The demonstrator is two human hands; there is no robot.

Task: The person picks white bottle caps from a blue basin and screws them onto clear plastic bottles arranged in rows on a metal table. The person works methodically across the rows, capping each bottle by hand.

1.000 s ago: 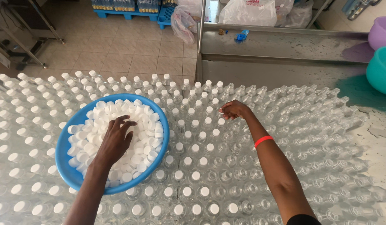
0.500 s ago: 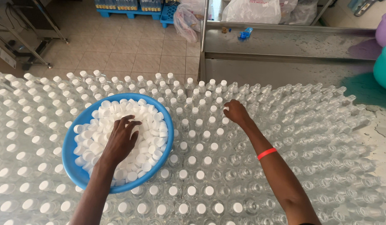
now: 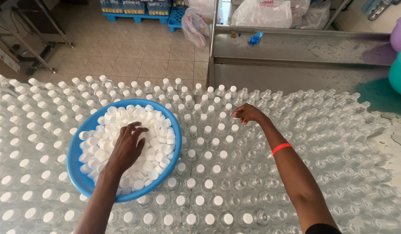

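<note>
Many white caps (image 3: 155, 143) heaped in blue basin (image 3: 79, 173) atop massed clear bottles (image 3: 235, 190); left hand (image 3: 127, 145) spread loosely among them, grasp unclear. Right hand (image 3: 248, 113) curled over bottle tops, holding uncertain. White bags (image 3: 261, 13) beyond, blue pallet (image 3: 135, 17) far left.

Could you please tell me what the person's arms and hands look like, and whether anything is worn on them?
Both forearms are bare, with no gloves on the left hand or the right hand. The right wrist carries a thin red-orange band. At the bottom edge, a dark sleeve edge shows on the right upper arm. No rings or watch are visible.
</note>
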